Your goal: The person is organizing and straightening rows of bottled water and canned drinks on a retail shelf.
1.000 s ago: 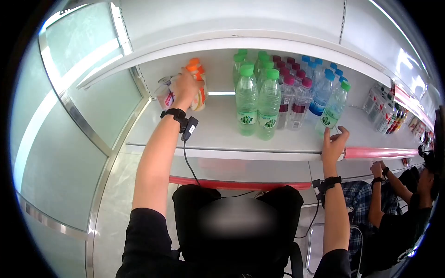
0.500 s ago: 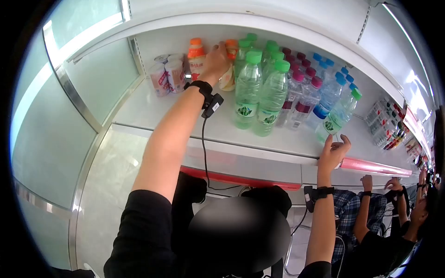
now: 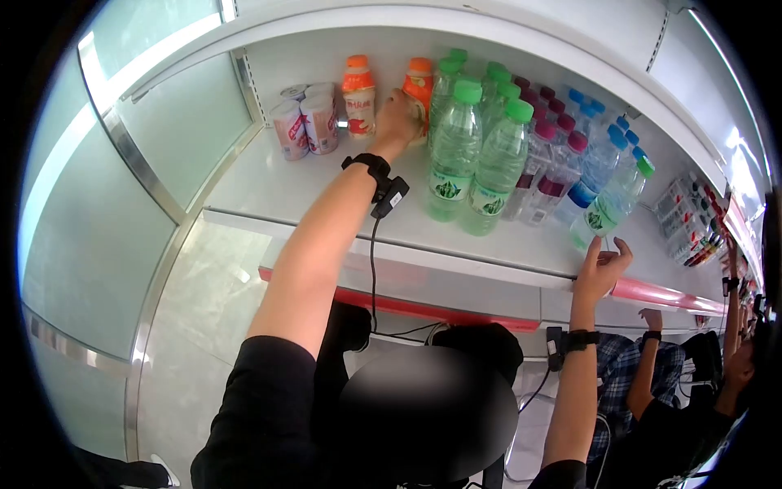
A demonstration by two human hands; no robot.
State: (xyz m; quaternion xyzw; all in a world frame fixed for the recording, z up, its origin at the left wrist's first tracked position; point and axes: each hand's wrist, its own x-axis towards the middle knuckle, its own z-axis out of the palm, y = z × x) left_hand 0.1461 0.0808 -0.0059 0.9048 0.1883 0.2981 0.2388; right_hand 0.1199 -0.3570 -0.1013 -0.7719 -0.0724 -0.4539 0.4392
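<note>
My left hand (image 3: 398,124) is wrapped round an orange-capped drink bottle (image 3: 419,84) at the back of the shelf. Its palm and fingers hide much of the bottle's lower half. A second orange-capped bottle (image 3: 358,98) stands just left of that hand. To its right are tall green-capped water bottles (image 3: 450,155), close together. My right hand (image 3: 601,267) is at the shelf's front edge, fingers apart and holding nothing. Just beyond its fingertips, a single green-capped bottle (image 3: 607,205) stands in front of blue-capped bottles (image 3: 601,159).
Several cans (image 3: 305,122) are grouped at the left. Bottles with dark red caps (image 3: 560,167) fill the middle rows. A wrapped pack of small bottles (image 3: 688,220) sits farther right. Above runs the upper shelf edge (image 3: 423,23). Another person (image 3: 692,416) is at the right.
My left hand has slid lower on the orange-capped bottle, showing more of its cap and label. The whole view has shifted slightly. My right hand keeps nearly the same place by the shelf edge.
</note>
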